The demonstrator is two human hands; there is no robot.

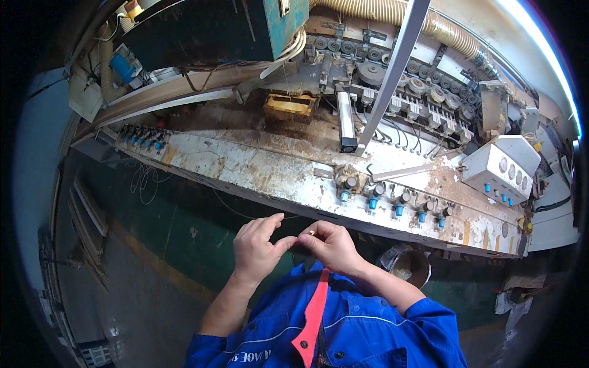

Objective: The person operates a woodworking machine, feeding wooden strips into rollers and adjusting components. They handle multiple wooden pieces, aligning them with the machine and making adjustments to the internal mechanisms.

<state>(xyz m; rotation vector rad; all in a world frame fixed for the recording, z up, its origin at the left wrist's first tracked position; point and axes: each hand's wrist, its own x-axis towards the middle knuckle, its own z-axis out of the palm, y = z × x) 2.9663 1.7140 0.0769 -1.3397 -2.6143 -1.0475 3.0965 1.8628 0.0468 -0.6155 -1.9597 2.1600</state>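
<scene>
My left hand (256, 246) is held in front of my chest, off the machine's front edge. Its fingers stretch forward and the thumb stands apart, with the thumb tip close to my right hand (332, 246). The right thumb and forefinger are pinched together. A tiny whitish bit (311, 232) shows at that pinch, too small to name. Whether the left thumb touches it, I cannot tell. Beyond both hands runs the white, worn machine bed (264, 165), with a row of blue-ended regulators (399, 207) along its front.
Rollers and wheels (371, 73) line the machine behind a slanting metal post (396, 73). A white control box (503, 168) stands at the right. A yellow-topped wooden box (289, 105) sits on the bed. Below the bed is a round bin (420, 270); boards (89, 227) lean at the left.
</scene>
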